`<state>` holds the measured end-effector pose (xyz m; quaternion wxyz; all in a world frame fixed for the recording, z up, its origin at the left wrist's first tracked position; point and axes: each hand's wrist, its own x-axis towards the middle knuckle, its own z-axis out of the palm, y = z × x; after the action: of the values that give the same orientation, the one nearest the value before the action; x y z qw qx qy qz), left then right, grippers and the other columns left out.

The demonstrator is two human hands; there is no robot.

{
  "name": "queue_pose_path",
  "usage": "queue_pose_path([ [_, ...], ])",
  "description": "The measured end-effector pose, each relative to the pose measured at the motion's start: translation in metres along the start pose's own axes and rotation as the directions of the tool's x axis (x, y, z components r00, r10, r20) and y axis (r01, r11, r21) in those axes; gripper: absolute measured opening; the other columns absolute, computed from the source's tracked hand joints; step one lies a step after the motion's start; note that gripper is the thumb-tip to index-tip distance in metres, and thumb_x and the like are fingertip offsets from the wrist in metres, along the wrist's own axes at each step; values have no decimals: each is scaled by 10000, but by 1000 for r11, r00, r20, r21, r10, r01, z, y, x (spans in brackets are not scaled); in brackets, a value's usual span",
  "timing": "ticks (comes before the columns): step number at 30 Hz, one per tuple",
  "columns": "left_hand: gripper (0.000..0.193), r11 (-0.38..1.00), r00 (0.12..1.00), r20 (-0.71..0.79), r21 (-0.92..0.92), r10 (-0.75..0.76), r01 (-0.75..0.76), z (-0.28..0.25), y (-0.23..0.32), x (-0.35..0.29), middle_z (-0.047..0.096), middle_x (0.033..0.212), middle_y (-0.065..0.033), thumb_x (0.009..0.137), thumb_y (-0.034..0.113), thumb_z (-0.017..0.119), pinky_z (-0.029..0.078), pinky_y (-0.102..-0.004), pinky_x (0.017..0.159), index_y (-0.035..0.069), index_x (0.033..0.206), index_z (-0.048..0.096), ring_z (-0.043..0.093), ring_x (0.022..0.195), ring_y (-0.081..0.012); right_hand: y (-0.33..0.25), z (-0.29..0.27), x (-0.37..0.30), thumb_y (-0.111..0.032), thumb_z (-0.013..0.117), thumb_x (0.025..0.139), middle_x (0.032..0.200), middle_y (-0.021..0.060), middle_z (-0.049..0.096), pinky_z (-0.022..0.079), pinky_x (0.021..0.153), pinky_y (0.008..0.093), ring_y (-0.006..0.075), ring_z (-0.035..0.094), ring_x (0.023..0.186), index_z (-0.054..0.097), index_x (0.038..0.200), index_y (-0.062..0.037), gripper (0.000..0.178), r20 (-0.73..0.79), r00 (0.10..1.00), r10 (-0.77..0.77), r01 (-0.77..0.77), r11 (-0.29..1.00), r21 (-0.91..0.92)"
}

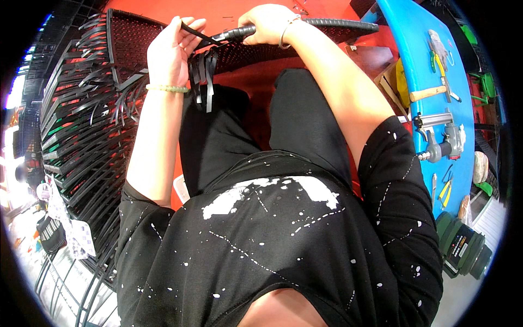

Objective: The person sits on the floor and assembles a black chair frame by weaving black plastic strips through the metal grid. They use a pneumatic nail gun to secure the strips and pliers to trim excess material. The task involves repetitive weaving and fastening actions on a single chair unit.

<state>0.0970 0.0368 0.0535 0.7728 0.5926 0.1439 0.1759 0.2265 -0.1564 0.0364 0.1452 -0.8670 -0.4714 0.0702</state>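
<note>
A black woven wicker panel (248, 57) stands in front of my knees. Along its top runs a rim (340, 25) wrapped in black strip. My right hand (268, 23) is closed around this rim near its middle, with the knuckles up. To the left, my left hand (169, 57) is raised with its palm turned inward. Between its thumb and fingers it pinches a flat black strip (200, 35), which runs across to the rim beside the right hand. Several loose strip ends (204, 79) hang from the panel just below the left hand.
Stacked black frames (87, 147) with loose strip ends crowd the left side. At right is a blue table (460, 109) with a hammer (427, 94), a pneumatic tool (440, 139) and pliers (447, 193). A dark green machine (462, 245) stands at lower right. The floor (218, 11) is red.
</note>
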Motion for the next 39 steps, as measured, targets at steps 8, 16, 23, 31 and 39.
queue_pose_path([
  [8,291,998,997,53,-3,61,-61,2,-4,-17,734,1025,-190,1050,227,560,582,-341,890,-46,1049,662,732,994,-267,-3,7,-7,-345,786,778,874,103,726,543,804,435,311,701,883,728,970,-140,287,-54,999,9,-12,999,-43],
  [16,266,987,990,92,107,106,-116,4,-1,-38,744,1012,-153,1059,205,553,575,-338,921,-29,1048,680,731,1010,-249,-7,11,-14,-348,773,783,888,92,726,543,804,433,309,698,899,727,954,-146,268,-87,996,-10,8,1000,-27],
  [23,255,916,960,228,326,163,-233,16,-3,-66,745,949,-66,1050,178,562,545,-281,850,-13,987,719,698,912,-133,-9,18,-22,-342,760,788,898,98,720,543,807,437,318,690,898,717,938,-139,256,-99,995,-12,11,1000,-12],
  [31,165,435,769,527,635,361,-639,4,-34,-103,748,948,-128,998,122,618,575,-322,787,-7,1024,719,741,868,-230,-17,17,-26,-313,754,795,953,81,737,551,857,425,291,700,949,734,1011,-175,258,-44,999,14,-16,999,-44],
  [39,214,495,900,299,757,317,-426,1,-49,-102,629,818,-37,964,93,669,509,-250,640,24,1167,677,610,685,-96,-25,20,-43,-309,743,802,957,93,724,546,844,417,309,687,937,719,953,-136,230,-75,997,-14,12,1000,-24],
])
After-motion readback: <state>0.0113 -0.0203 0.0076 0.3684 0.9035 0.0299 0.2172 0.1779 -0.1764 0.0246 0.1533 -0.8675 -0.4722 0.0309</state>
